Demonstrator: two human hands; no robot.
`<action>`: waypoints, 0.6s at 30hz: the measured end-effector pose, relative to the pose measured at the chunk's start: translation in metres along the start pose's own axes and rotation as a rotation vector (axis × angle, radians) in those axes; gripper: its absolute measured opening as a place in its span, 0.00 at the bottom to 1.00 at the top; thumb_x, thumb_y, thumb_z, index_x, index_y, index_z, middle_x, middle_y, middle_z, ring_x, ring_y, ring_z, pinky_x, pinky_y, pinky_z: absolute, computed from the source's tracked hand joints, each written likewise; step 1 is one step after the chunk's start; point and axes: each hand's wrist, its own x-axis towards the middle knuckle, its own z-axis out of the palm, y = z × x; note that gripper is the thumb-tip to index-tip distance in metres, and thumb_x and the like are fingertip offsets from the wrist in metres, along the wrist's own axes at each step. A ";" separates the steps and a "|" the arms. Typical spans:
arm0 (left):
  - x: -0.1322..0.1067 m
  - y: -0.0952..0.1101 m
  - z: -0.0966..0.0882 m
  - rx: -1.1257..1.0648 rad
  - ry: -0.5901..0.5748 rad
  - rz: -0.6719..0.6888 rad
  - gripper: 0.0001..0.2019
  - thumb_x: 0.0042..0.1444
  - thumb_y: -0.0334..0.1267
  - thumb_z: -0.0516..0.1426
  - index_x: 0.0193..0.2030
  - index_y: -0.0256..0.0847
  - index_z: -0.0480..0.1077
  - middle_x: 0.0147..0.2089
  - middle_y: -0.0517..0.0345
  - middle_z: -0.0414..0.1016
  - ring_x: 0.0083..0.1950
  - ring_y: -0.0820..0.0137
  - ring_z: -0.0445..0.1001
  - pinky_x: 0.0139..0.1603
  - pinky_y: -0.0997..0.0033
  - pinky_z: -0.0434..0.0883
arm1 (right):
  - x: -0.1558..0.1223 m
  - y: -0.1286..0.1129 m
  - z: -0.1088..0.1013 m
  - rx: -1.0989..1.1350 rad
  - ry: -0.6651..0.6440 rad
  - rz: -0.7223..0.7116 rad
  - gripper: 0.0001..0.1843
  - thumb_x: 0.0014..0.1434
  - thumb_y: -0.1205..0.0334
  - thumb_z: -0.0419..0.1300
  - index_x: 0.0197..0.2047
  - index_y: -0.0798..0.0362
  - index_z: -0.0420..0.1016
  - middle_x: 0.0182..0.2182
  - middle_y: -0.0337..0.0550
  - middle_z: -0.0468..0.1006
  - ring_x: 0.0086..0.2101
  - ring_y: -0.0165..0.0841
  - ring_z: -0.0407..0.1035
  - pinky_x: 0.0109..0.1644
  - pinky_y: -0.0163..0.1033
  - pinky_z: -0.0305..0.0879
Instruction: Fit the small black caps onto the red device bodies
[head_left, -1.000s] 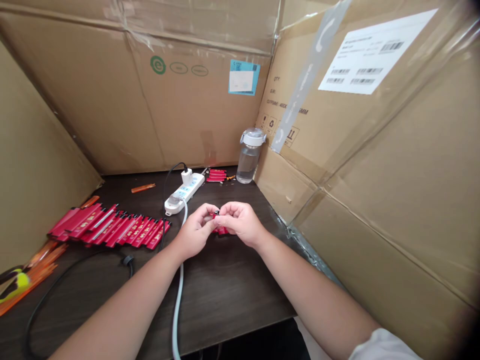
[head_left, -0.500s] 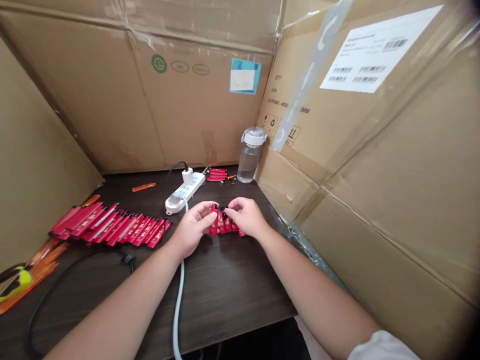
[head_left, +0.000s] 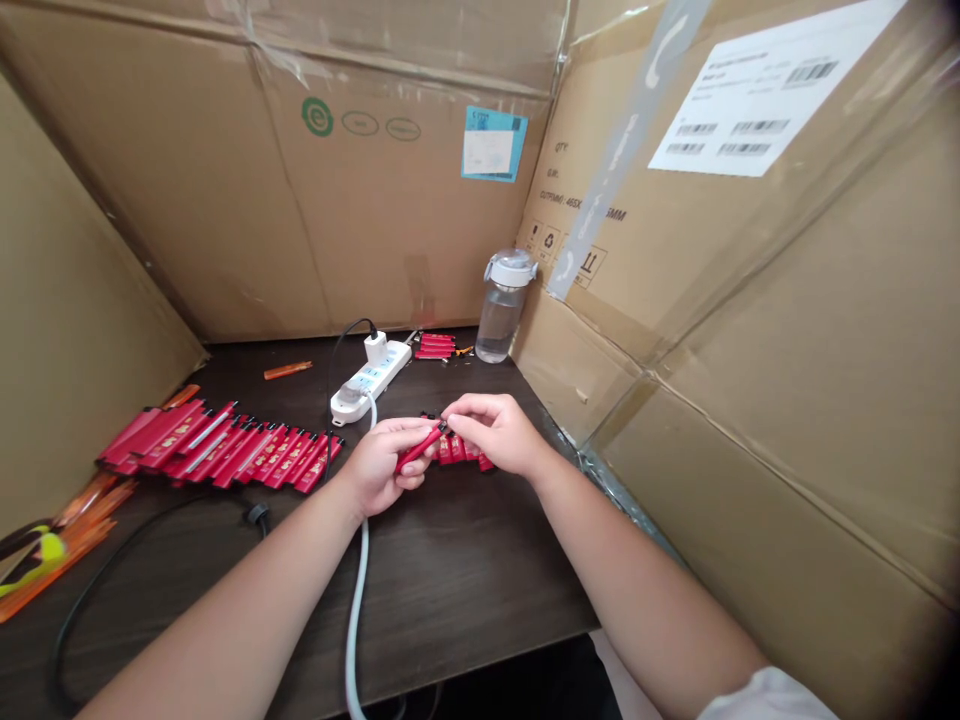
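Observation:
Held between the thumb and fingers of my left hand (head_left: 390, 462) is a red lighter (head_left: 418, 450), tilted with its dark top end up and to the right. My right hand (head_left: 495, 430) is closed in a pinch at that top end; whether a small part sits in the fingertips is hidden. Just behind and under my hands, several more red lighters (head_left: 457, 450) lie side by side on the dark table (head_left: 465, 570). A long overlapping row of red lighters (head_left: 262, 455) with gold print and black tops rests to the left.
A white power strip (head_left: 371, 385) with plugs stands behind my left hand, its pale cable (head_left: 358, 600) running to the front edge. Nearby are a water bottle (head_left: 501, 310), a small red stack (head_left: 436, 346), orange strips (head_left: 82, 540) and a black cable (head_left: 105, 560). Cardboard walls (head_left: 360, 220) enclose the table.
My left hand has turned the lighter from upright to a slant, top toward my right hand. My right fingertips have moved left onto its top end.

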 end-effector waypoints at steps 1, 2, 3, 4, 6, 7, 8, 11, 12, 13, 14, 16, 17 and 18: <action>0.000 0.000 0.000 0.007 0.005 0.002 0.06 0.51 0.36 0.59 0.32 0.33 0.69 0.24 0.61 0.65 0.16 0.85 0.53 0.16 0.82 0.45 | -0.001 -0.002 0.001 0.041 -0.034 0.012 0.10 0.53 0.58 0.60 0.33 0.56 0.76 0.27 0.41 0.77 0.26 0.29 0.70 0.30 0.35 0.68; 0.000 0.000 0.000 0.017 0.007 0.005 0.07 0.51 0.36 0.60 0.32 0.33 0.70 0.24 0.61 0.65 0.16 0.86 0.53 0.16 0.82 0.45 | -0.002 -0.004 0.002 0.063 -0.052 0.030 0.09 0.52 0.58 0.61 0.32 0.56 0.76 0.25 0.41 0.77 0.24 0.28 0.70 0.28 0.34 0.68; 0.000 0.000 0.001 0.028 0.010 0.009 0.07 0.51 0.36 0.60 0.33 0.33 0.70 0.24 0.61 0.65 0.16 0.86 0.53 0.16 0.82 0.45 | -0.003 -0.004 0.003 0.076 -0.059 0.054 0.09 0.51 0.59 0.61 0.32 0.57 0.75 0.23 0.40 0.76 0.22 0.27 0.69 0.25 0.33 0.67; 0.000 0.000 0.001 0.041 0.012 0.012 0.08 0.50 0.36 0.60 0.33 0.33 0.70 0.24 0.61 0.64 0.16 0.86 0.53 0.16 0.83 0.44 | -0.003 -0.005 0.003 0.084 -0.062 0.081 0.08 0.51 0.60 0.61 0.32 0.57 0.75 0.21 0.38 0.75 0.20 0.26 0.67 0.22 0.32 0.65; 0.000 0.001 0.002 0.071 0.012 0.016 0.09 0.49 0.37 0.61 0.34 0.33 0.71 0.23 0.61 0.64 0.16 0.86 0.52 0.16 0.82 0.44 | -0.003 -0.004 0.003 0.095 -0.079 0.131 0.07 0.50 0.61 0.61 0.32 0.57 0.74 0.18 0.36 0.73 0.16 0.25 0.65 0.18 0.30 0.63; -0.001 0.001 0.002 0.090 0.011 0.016 0.09 0.49 0.37 0.61 0.34 0.33 0.71 0.23 0.62 0.64 0.16 0.86 0.52 0.16 0.82 0.43 | -0.003 -0.004 0.002 0.102 -0.090 0.151 0.07 0.50 0.62 0.62 0.32 0.57 0.73 0.17 0.36 0.73 0.16 0.25 0.65 0.17 0.29 0.63; -0.001 0.001 0.003 0.113 0.012 0.014 0.10 0.48 0.38 0.62 0.33 0.33 0.71 0.22 0.62 0.64 0.15 0.86 0.52 0.16 0.82 0.43 | -0.003 -0.003 0.001 0.112 -0.105 0.169 0.07 0.49 0.63 0.62 0.32 0.57 0.73 0.17 0.36 0.73 0.16 0.25 0.66 0.17 0.29 0.64; -0.002 0.002 0.004 0.202 0.004 0.003 0.11 0.48 0.39 0.62 0.32 0.32 0.72 0.21 0.63 0.63 0.15 0.86 0.50 0.15 0.81 0.42 | -0.002 -0.001 -0.004 0.157 -0.180 0.233 0.08 0.47 0.63 0.64 0.31 0.58 0.73 0.16 0.36 0.73 0.16 0.27 0.68 0.19 0.31 0.67; -0.003 0.002 0.004 0.230 -0.004 -0.003 0.11 0.48 0.39 0.62 0.32 0.31 0.72 0.20 0.63 0.62 0.14 0.86 0.50 0.15 0.81 0.42 | -0.002 0.000 -0.006 0.184 -0.211 0.261 0.09 0.46 0.63 0.65 0.30 0.58 0.73 0.15 0.36 0.74 0.16 0.28 0.68 0.19 0.31 0.68; -0.003 0.003 0.004 0.253 -0.016 -0.009 0.11 0.48 0.40 0.62 0.31 0.31 0.72 0.20 0.63 0.62 0.14 0.86 0.50 0.15 0.80 0.42 | -0.002 0.001 -0.007 0.217 -0.241 0.290 0.10 0.45 0.63 0.66 0.30 0.58 0.73 0.15 0.37 0.74 0.16 0.28 0.69 0.18 0.31 0.68; -0.004 0.003 0.004 0.271 -0.031 -0.015 0.11 0.48 0.40 0.62 0.31 0.31 0.72 0.20 0.63 0.62 0.14 0.86 0.50 0.15 0.80 0.42 | -0.002 0.002 -0.008 0.256 -0.268 0.319 0.10 0.44 0.62 0.67 0.30 0.58 0.73 0.15 0.37 0.74 0.16 0.28 0.69 0.18 0.31 0.68; -0.004 0.004 0.002 0.304 -0.058 -0.020 0.12 0.48 0.41 0.61 0.29 0.31 0.71 0.20 0.63 0.61 0.15 0.85 0.50 0.15 0.80 0.42 | -0.003 0.004 -0.008 0.330 -0.298 0.360 0.12 0.42 0.62 0.68 0.30 0.58 0.73 0.16 0.37 0.75 0.16 0.28 0.69 0.18 0.31 0.68; -0.004 0.004 0.001 0.328 -0.067 -0.015 0.12 0.49 0.41 0.61 0.29 0.31 0.71 0.20 0.63 0.61 0.15 0.85 0.50 0.15 0.80 0.42 | -0.003 0.005 -0.007 0.354 -0.299 0.366 0.12 0.41 0.62 0.68 0.29 0.58 0.73 0.16 0.37 0.75 0.16 0.28 0.69 0.17 0.31 0.68; -0.004 0.004 0.000 0.361 -0.069 -0.001 0.12 0.49 0.42 0.61 0.28 0.32 0.71 0.20 0.64 0.60 0.15 0.85 0.50 0.15 0.80 0.43 | -0.003 0.006 -0.006 0.366 -0.288 0.362 0.12 0.41 0.62 0.68 0.29 0.58 0.73 0.16 0.37 0.75 0.15 0.28 0.68 0.17 0.32 0.68</action>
